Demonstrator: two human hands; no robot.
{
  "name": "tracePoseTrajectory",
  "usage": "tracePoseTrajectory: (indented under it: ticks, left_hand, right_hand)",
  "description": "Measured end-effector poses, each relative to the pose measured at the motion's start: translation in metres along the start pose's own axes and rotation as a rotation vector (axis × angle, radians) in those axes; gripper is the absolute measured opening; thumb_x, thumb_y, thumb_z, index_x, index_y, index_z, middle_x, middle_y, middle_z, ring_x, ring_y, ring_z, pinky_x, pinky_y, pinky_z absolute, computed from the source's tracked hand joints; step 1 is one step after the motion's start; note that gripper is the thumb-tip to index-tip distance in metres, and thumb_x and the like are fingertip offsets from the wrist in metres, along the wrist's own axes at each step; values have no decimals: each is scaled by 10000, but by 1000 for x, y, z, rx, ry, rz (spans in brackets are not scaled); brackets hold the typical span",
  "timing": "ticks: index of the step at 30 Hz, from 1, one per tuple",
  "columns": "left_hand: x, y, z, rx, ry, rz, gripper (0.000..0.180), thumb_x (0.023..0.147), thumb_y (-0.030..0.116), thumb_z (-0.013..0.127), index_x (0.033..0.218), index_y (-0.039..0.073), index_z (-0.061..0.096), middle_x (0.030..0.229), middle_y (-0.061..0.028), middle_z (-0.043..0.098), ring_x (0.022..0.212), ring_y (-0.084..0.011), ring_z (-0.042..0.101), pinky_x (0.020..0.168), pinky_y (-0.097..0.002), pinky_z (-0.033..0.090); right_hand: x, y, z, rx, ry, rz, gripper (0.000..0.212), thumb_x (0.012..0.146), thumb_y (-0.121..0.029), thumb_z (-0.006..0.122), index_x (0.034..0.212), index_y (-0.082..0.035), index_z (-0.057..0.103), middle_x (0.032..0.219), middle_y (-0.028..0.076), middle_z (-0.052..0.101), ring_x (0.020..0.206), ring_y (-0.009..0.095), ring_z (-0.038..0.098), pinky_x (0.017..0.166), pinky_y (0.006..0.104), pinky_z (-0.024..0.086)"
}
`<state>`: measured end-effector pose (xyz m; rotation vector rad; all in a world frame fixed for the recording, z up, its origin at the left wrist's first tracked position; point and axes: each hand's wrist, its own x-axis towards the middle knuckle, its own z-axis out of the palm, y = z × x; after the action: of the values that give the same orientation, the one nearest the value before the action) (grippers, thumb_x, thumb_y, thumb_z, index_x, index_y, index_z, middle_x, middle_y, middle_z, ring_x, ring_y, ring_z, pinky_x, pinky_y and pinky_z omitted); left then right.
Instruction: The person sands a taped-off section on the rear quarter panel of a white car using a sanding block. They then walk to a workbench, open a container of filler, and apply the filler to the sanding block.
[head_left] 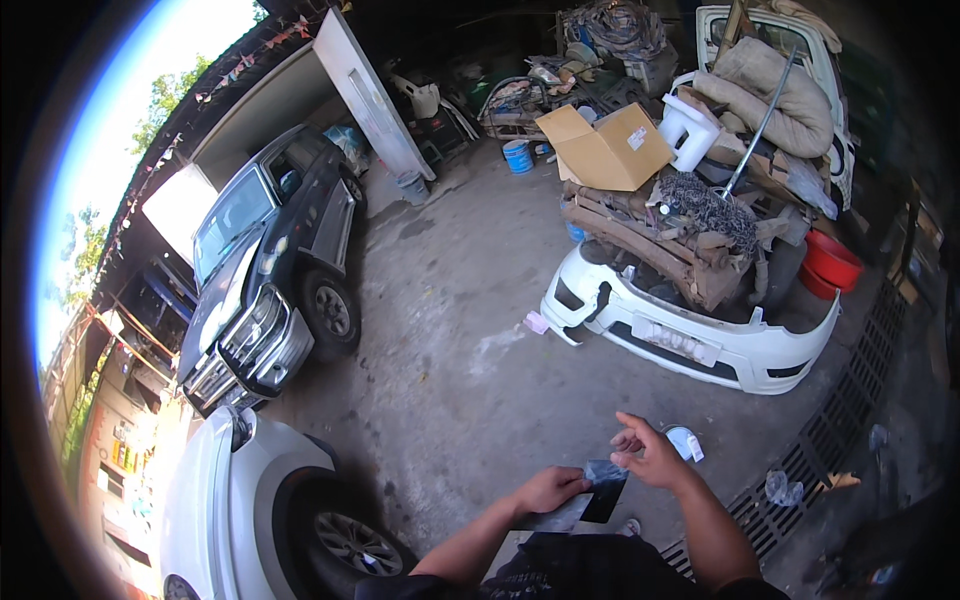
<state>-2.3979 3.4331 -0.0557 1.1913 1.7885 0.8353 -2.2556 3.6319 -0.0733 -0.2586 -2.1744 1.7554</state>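
Note:
Low in front of my body, my left hand (552, 490) is closed on a thin, flat dark sheet (604, 492) with a grey, smeared upper part. A grey flat piece (560, 517) shows below the same hand; I cannot tell whether the two are joined. Beside the sheet's upper right corner, my right hand (648, 456) is raised with its fingers bent and partly apart, and nothing shows in them. A round white lid or tin (684, 443) lies on the ground just past my right wrist.
A white car bumper (690, 345) lies ahead to the right, before heaped parts and a cardboard box (608, 150). A red tub (830, 264) stands beside them. At left are a white car (225, 490) and a dark off-road vehicle (275, 250). A drain grate (850, 385) runs along the right.

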Motion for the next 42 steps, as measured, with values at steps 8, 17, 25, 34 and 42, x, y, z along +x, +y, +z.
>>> tracePoseTrajectory:
  ticks: [8, 17, 25, 34, 42]
  left_hand:
    - [28, 18, 11, 33, -89, 70, 244, 952, 250, 558, 878, 22, 604, 661, -111, 558, 620, -155, 489, 624, -341, 439]
    - [38, 15, -20, -51, -113, -15, 213, 956, 203, 537, 943, 17, 640, 776, -70, 624, 754, -115, 545, 724, -315, 469]
    - [46, -29, -71, 251, 299, -35, 253, 940, 235, 513, 935, 0, 610, 840, -212, 630, 799, -332, 624, 736, -410, 493]
    - [82, -68, -132, 393, 694, 83, 175, 920, 207, 515, 871, 41, 541, 814, -193, 630, 700, -406, 621, 622, -494, 512]
    - [104, -103, -204, 309, 827, 121, 147, 914, 197, 538, 859, 60, 545, 785, -189, 622, 635, -410, 608, 571, -495, 502]
  right_hand:
    - [-4, -16, -19, 13, -132, 116, 565, 848, -95, 684, 1364, -62, 456, 862, 64, 681, 759, 141, 614, 728, 293, 496]
    - [-11, -11, -36, 39, 23, 160, 504, 850, -50, 671, 1325, -58, 498, 801, 24, 642, 733, 92, 576, 696, 257, 480]
    - [23, 16, -20, 1, 205, 227, 488, 864, -43, 635, 1327, -50, 480, 803, 32, 615, 715, 93, 564, 694, 247, 475]
    - [137, 28, 96, 46, 210, 104, 586, 837, -74, 670, 1358, -17, 407, 852, 81, 653, 749, 125, 614, 705, 277, 507]
    - [213, 15, 144, -66, 358, 146, 482, 832, -49, 669, 1275, 2, 487, 761, 63, 649, 677, 111, 613, 663, 268, 502]
